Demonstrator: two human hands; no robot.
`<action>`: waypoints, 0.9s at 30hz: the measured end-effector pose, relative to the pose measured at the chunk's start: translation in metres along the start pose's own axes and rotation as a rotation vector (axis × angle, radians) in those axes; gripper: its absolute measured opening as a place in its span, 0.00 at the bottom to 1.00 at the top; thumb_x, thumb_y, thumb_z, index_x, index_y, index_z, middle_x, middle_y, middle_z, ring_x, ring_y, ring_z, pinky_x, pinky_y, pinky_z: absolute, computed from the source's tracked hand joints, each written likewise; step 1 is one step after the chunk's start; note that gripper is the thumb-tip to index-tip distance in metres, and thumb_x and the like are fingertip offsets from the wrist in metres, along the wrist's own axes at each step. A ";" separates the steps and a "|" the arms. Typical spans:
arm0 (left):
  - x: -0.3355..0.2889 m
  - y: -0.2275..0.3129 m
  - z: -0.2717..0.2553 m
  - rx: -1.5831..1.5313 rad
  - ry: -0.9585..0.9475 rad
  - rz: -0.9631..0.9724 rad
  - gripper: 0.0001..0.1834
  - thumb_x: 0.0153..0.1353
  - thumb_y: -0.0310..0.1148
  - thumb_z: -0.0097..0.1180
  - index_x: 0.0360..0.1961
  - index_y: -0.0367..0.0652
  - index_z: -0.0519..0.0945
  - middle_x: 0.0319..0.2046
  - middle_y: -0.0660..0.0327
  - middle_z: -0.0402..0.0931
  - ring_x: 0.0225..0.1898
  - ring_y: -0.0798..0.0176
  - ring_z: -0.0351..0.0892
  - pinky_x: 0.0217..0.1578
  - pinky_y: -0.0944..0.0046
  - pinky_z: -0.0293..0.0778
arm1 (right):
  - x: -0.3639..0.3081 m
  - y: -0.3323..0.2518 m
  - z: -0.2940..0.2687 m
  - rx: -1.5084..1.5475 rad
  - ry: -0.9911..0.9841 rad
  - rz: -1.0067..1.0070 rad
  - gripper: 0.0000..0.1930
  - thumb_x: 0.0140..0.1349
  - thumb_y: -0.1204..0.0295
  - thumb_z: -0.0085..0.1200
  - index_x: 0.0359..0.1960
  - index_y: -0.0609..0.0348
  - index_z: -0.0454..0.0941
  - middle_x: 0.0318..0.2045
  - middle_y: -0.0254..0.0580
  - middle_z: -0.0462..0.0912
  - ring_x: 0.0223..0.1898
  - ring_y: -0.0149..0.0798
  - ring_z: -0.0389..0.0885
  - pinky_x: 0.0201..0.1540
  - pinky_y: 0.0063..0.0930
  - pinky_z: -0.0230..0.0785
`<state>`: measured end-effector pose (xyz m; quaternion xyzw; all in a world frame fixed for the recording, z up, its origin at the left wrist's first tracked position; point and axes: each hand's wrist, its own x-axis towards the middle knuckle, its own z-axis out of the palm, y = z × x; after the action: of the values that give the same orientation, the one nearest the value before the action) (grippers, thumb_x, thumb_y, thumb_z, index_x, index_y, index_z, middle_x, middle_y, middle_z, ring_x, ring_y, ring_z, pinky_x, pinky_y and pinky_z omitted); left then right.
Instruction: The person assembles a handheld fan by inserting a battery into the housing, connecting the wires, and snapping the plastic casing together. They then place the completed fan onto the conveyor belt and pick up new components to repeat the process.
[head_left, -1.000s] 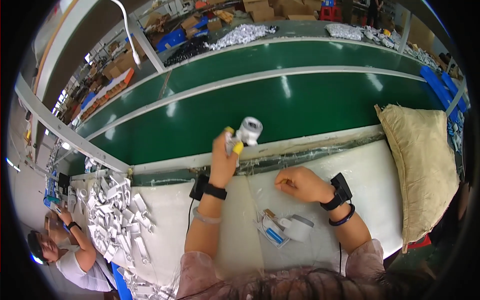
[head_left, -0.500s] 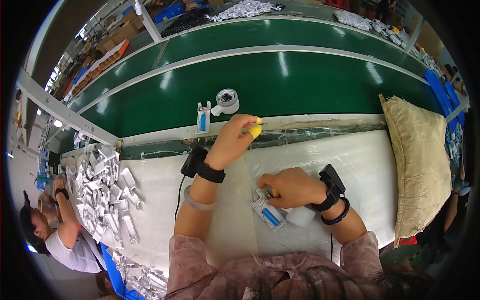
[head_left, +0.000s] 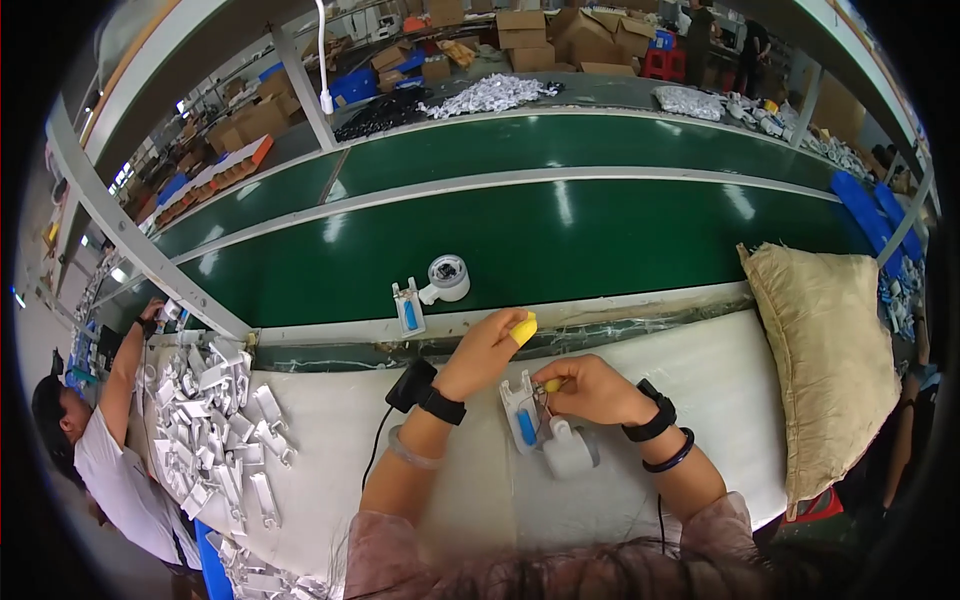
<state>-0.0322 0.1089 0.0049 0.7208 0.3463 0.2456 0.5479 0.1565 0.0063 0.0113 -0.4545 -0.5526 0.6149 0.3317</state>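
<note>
My left hand (head_left: 487, 352) is over the back edge of the padded table. Its yellow-capped fingertips are pressed together, and anything between them is too small to make out. My right hand (head_left: 598, 392), also with a yellow fingertip cover, pinches thin wires (head_left: 541, 394) at the top of a white plastic handle shell (head_left: 513, 400). A blue cylindrical battery (head_left: 526, 428) lies inside that shell. Joined by the wires, a white round-headed plastic piece (head_left: 570, 452) rests on the mat beside it, below my right hand.
Another shell with battery (head_left: 408, 308) and round white head (head_left: 449, 278) sits by the green conveyor (head_left: 640, 235). White plastic parts (head_left: 215, 420) are heaped at left, near a co-worker (head_left: 110, 440). A stuffed tan sack (head_left: 825, 370) stands at right.
The view has tilted up, showing more of the background. My left hand has come nearer the right hand. The shell now stands more upright, with wires showing. The co-worker's arm reaches farther forward.
</note>
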 end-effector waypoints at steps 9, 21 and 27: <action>0.009 -0.007 0.029 -0.343 -0.198 0.033 0.31 0.64 0.39 0.54 0.64 0.38 0.61 0.57 0.56 0.67 0.55 0.65 0.68 0.56 0.65 0.65 | 0.002 0.000 -0.024 0.227 0.304 -0.237 0.13 0.59 0.82 0.50 0.47 0.69 0.75 0.35 0.41 0.82 0.33 0.27 0.80 0.39 0.20 0.73; 0.041 -0.103 0.017 -0.407 -0.233 0.189 0.29 0.58 0.44 0.60 0.55 0.41 0.65 0.37 0.54 0.77 0.30 0.58 0.80 0.30 0.62 0.78 | 0.019 0.010 -0.020 0.256 0.392 -0.470 0.05 0.59 0.81 0.53 0.37 0.66 0.75 0.30 0.38 0.79 0.28 0.27 0.78 0.32 0.20 0.72; 0.064 -0.099 0.009 -0.419 -0.198 0.286 0.33 0.50 0.38 0.70 0.52 0.42 0.63 0.42 0.50 0.73 0.22 0.56 0.78 0.22 0.62 0.76 | 0.007 0.001 -0.026 -0.051 0.472 -0.454 0.07 0.55 0.81 0.56 0.35 0.65 0.75 0.33 0.40 0.75 0.30 0.30 0.79 0.32 0.21 0.71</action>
<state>-0.0080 0.1681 -0.0946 0.6538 0.1270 0.3151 0.6761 0.1785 0.0226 0.0099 -0.4578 -0.5630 0.3888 0.5678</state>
